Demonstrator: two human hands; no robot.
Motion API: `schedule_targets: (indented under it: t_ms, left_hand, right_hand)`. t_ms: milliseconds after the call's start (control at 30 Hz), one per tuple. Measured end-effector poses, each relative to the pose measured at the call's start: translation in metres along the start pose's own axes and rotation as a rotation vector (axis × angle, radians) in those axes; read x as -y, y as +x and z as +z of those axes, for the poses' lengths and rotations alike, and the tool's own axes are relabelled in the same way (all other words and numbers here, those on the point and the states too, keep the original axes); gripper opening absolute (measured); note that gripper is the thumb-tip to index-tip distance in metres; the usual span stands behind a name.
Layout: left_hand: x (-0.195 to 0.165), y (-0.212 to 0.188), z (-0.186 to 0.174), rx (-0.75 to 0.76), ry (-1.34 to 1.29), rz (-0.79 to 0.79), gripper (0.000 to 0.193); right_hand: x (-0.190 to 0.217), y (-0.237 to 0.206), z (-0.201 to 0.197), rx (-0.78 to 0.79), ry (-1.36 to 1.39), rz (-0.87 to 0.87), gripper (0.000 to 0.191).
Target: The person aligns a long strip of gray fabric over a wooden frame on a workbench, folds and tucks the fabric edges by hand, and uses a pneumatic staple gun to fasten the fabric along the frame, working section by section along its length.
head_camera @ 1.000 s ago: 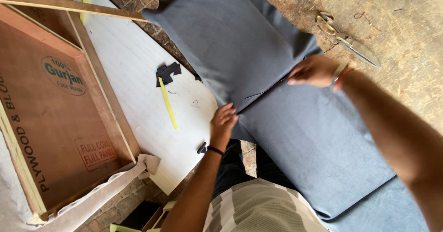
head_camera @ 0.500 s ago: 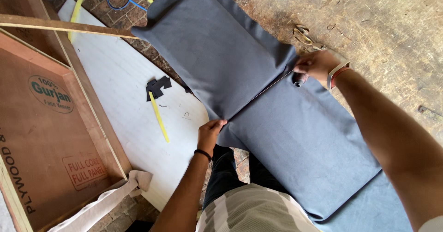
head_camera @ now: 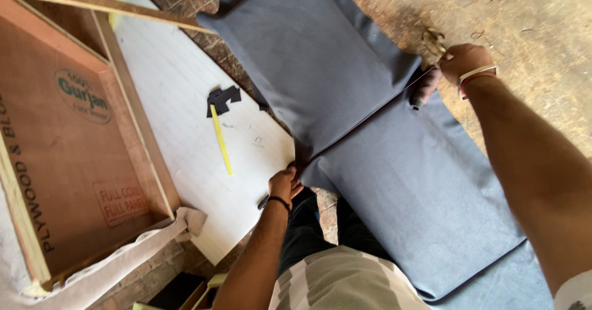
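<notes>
A large grey fabric-covered pad (head_camera: 382, 180) lies folded along a diagonal crease, its upper half (head_camera: 308, 57) raised. My left hand (head_camera: 285, 183), with a black band on the wrist, pinches the fabric at the near end of the crease. At the far end of the crease, by the pad's edge, my right hand (head_camera: 462, 60), which wears a bracelet, is closed on a dark-handled tool (head_camera: 420, 93). A thin line runs along the crease between my two hands.
A white board (head_camera: 185, 100) lies to the left with a yellow strip (head_camera: 221, 140) and black scraps (head_camera: 222, 99) on it. A plywood panel in a wooden frame (head_camera: 68, 143) stands further left. Scissors (head_camera: 433, 38) lie on the rough floor (head_camera: 530, 20).
My right hand has slid to the pad's far edge and now grips the dark tool. My left hand stays at the near end of the crease.
</notes>
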State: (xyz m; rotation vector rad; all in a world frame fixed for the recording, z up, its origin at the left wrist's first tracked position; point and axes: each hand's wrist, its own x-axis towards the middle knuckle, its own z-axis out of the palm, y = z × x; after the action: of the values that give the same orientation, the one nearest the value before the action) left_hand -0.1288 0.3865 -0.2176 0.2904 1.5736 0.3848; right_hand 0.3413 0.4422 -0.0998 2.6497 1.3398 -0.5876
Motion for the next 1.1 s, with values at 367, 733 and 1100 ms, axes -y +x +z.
schedule_targets:
  t_ms: [367,733,1100]
  left_hand:
    - [0.010,0.005,-0.003,0.059,0.067,0.026,0.026]
    - [-0.032,-0.044,0.024,-0.237,0.621,0.976,0.046]
    - [-0.008,-0.254,0.243,1.461,0.913,1.225,0.046]
  right_hand:
    - [-0.035,0.000,0.002,-0.203,0.225,0.152,0.023]
    - [-0.106,-0.126,-0.034,-0.246,0.668,0.230,0.019]
    - [-0.074,-0.372,-0.059,-0.713,0.534,-0.313,0.014]
